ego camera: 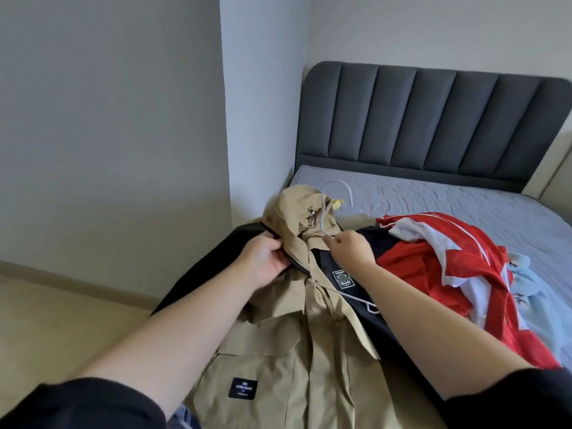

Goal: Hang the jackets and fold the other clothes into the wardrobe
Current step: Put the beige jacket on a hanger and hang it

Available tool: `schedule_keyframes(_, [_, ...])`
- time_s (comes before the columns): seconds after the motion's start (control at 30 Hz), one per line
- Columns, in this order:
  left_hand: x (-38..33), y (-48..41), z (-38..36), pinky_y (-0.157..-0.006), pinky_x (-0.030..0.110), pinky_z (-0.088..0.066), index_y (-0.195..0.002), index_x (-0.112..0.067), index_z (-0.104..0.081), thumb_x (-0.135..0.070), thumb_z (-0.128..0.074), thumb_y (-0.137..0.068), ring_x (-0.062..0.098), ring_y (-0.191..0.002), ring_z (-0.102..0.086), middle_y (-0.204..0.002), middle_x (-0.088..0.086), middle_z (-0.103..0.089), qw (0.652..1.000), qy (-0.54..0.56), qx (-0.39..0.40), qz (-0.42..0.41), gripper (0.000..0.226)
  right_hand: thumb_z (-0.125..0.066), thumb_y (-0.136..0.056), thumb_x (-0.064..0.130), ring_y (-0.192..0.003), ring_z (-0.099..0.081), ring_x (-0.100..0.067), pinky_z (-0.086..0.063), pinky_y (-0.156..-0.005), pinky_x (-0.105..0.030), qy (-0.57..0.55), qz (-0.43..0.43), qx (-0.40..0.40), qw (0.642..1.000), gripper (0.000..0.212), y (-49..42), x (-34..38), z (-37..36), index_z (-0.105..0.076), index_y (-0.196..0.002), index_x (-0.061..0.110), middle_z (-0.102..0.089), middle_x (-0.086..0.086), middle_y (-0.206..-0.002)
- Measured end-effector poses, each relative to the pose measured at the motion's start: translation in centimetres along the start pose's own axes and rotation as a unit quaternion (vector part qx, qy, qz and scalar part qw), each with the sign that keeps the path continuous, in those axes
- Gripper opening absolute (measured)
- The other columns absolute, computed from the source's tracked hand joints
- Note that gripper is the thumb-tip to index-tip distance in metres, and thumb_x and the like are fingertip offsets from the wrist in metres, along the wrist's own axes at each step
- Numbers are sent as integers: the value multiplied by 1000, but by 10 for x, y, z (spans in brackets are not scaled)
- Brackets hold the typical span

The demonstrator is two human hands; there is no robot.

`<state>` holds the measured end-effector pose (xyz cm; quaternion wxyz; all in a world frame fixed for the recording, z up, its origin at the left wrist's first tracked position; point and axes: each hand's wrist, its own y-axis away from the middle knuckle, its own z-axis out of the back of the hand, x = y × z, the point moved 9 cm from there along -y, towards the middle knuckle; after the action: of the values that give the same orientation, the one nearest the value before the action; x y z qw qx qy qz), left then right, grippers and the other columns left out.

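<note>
A tan jacket (pixel 278 351) lies on the bed (pixel 448 209); its black patch (pixel 243 387) reads "CASUAL FASHION" (smaller print illegible). The left hand (pixel 263 261) pinches its collar; the right hand (pixel 349 250) pinches a white hanger (pixel 328 212). Red clothes (pixel 448 274) lie beside.

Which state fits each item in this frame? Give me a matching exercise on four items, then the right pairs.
Items:
1. tan jacket
2. white hanger
3. red and white garment
4. dark jacket

States:
A. heaped on the bed, untouched
B. pinched at the neck by the right hand
C. lying partly under the tan one
D. gripped near the collar by the left hand

Pairs: 1-D, 2-B, 3-A, 4-C
</note>
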<state>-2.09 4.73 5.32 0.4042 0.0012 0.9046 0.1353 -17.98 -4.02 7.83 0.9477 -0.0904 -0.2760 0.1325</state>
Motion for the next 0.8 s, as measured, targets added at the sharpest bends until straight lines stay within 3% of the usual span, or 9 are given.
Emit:
schedule_keyframes(0.13, [18,23,4,-67,35,-59,-108,-11,-62,9,-25,-95,23,-76,-72,-87,11,-74,998,46,39,33,44,-66,-79,28,-44,-25,-12,-22,-47,-29,-124,11,-37,992,53,0,27,-3,-27,-45,18,-27,3,-36])
schedule_keyframes(0.23, [6,32,56,-66,43,-57,-123,-9,-53,10,-26,-95,27,-85,-65,-97,15,-68,996,42,-74,3,44,-65,-76,25,-45,-29,-12,-26,-48,-27,-160,37,-79,983,44,1,38,12,-37,-45,12,-31,5,-40])
schedule_keyframes(0.3, [-10,42,98,-66,44,-55,-138,-11,-40,6,-35,-94,30,-88,-63,-110,16,-61,980,-84,-180,-33,48,-66,-75,21,-46,-32,-13,-28,-48,-26,-146,68,-93,982,40,4,53,19,-41,-47,11,-34,5,-42])
schedule_keyframes(0.37, [-44,55,121,-71,42,-56,-150,-22,-19,-3,-52,-89,28,-86,-64,-108,8,-58,907,-320,-254,-105,72,-67,-75,17,-47,-31,-14,-27,-48,-27,-125,103,-102,982,44,8,74,20,-34,-46,16,-32,5,-43])
schedule_keyframes(0.43, [-88,72,114,-83,37,-50,-152,-26,-12,-11,-61,-84,25,-101,-58,-112,1,-52,757,-528,-284,-260,85,-66,-74,11,-49,-29,-17,-25,-49,-28,-117,139,-103,978,44,11,96,19,-31,-47,17,-31,2,-45])
schedule_keyframes(0.53, [-113,72,92,-109,41,-29,-151,-23,-22,-30,-58,-89,25,-134,-33,-146,5,-37,600,-687,-210,-352,72,-64,-71,6,-50,-27,-17,-23,-49,-28,-108,184,-93,973,44,13,128,14,-30,-47,18,-29,2,-45])
schedule_keyframes(0.6, [-110,55,100,-107,42,-33,-146,-23,-32,-43,-53,-91,26,-130,-41,-139,3,-49,595,-736,-153,-285,62,-64,-70,8,-49,-27,-17,-22,-48,-27,-90,212,-80,970,45,15,148,8,-28,-46,21,-28,4,-44])
schedule_keyframes(0.7, [-111,53,115,-69,34,-42,-100,-19,-51,-40,-52,-94,33,-93,-61,-96,6,-66,606,-725,-184,-271,22,-65,-70,13,-49,-32,-20,-25,-47,-27,-40,245,-57,967,42,20,176,-11,-30,-47,19,-30,3,-43])
schedule_keyframes(0.8, [-103,56,136,-59,31,-32,-79,-21,-48,-29,-53,-95,31,-76,-56,-73,-2,-57,667,-643,-235,-293,18,-64,-71,11,-53,-37,-26,-30,-49,-30,-8,275,-39,961,32,27,199,-36,-40,-50,13,-38,-4,-49])
